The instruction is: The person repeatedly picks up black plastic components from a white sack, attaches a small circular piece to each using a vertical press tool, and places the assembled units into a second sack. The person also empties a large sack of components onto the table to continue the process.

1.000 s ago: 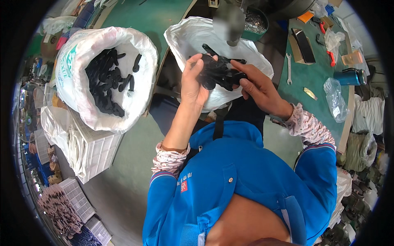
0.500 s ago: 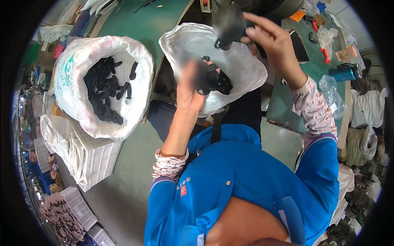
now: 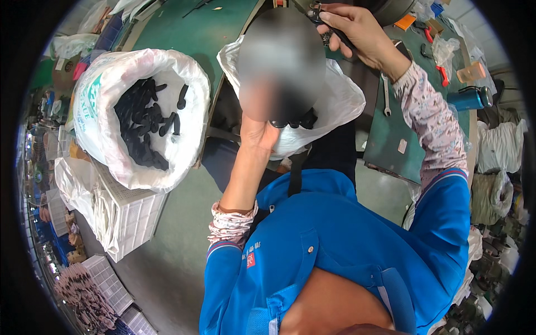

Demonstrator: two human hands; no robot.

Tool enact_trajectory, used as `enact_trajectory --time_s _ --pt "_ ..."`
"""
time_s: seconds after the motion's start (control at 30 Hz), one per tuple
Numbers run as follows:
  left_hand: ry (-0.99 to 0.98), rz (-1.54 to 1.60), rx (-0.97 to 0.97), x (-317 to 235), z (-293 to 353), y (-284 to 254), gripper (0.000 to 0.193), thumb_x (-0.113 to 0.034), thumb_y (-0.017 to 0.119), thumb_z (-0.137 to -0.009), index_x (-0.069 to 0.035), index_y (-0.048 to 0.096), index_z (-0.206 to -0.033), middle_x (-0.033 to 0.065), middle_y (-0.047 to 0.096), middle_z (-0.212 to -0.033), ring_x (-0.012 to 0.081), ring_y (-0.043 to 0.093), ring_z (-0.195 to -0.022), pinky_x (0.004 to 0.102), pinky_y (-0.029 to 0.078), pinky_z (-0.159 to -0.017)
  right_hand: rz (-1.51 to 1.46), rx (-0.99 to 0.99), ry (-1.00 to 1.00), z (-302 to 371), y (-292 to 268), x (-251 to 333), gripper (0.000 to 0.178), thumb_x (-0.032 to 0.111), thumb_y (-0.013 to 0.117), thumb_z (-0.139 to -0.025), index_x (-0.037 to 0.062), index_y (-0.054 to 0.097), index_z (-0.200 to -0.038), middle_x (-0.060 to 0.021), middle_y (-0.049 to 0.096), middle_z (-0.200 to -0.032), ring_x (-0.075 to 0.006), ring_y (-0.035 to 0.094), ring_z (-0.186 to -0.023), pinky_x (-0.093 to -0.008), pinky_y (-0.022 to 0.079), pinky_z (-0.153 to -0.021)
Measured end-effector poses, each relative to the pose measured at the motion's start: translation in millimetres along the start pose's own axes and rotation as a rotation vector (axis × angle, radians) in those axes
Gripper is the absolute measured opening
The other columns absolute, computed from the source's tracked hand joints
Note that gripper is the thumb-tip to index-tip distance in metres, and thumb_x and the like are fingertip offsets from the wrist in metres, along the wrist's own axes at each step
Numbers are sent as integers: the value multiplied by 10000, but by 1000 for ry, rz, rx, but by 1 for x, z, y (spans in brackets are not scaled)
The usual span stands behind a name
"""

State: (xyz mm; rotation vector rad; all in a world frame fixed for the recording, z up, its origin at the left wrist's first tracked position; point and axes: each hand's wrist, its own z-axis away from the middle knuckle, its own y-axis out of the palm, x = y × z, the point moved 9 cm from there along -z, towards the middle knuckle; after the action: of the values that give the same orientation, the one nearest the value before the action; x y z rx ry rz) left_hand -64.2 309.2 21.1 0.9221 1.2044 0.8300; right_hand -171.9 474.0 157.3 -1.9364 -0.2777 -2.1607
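Note:
My right hand point(image 3: 357, 33) is raised at the top right, its fingers closed on a slim black part point(image 3: 343, 37). The part's small knobbed end points left past my fingertips; its exact kind cannot be made out. My left hand point(image 3: 260, 131) is over a white plastic-lined bag point(image 3: 345, 100), palm turned up. A grey blur hides its fingers. Several glossy black parts point(image 3: 304, 119) show beside it; whether they rest in the hand or in the bag is unclear.
A white sack point(image 3: 192, 134) of black handle-shaped pieces point(image 3: 139, 117) stands left, by a white plastic crate point(image 3: 137, 220). On the green bench point(image 3: 393, 142) at right are a wrench point(image 3: 386, 95) and a blue bottle point(image 3: 466, 99). Dark machinery point(image 3: 391, 11) stands at top.
My right hand has moved up and slightly left, bringing the black part to the top edge. My left hand stays about where it was, its fingers now hidden by the blur.

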Motion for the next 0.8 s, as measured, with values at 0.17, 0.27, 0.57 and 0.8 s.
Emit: enact_trajectory --time_s 0.17,0.27,0.57,0.8 --pt "-8 -21 -69 0 -3 -14 193 -63 526 -930 -43 486 -1118 246 552 -1159 383 574 -1078 540 464 -973 13 101 -84 56 15 -49 392 187 612 -911 34 526 -1262 -90 654 -969 -152 637 -675 -234 479 -510" --pt "-34 -39 -72 5 -2 -12 187 -76 527 -932 -42 495 -1112 261 558 -1165 367 586 -1066 494 482 -957 340 162 -450 92 41 -47 367 39 662 -836 89 601 -1194 -78 637 -973 -174 628 -769 -265 496 -600" --pt "-90 21 -80 20 3 0 205 -95 531 -930 -6 464 -1103 258 582 -1107 358 608 -1028 456 527 -907 300 72 -664 110 39 -26 232 -6 634 -810 31 613 -1039 -88 606 -990 -188 608 -929 -296 476 -812" --pt "-124 -66 -61 17 10 3 136 -103 523 -943 -31 509 -1058 239 593 -1115 365 594 -1066 504 490 -945 -169 142 -204 91 18 -62 218 125 540 -944 22 538 -1136 -78 601 -982 -148 612 -928 -302 514 -809"
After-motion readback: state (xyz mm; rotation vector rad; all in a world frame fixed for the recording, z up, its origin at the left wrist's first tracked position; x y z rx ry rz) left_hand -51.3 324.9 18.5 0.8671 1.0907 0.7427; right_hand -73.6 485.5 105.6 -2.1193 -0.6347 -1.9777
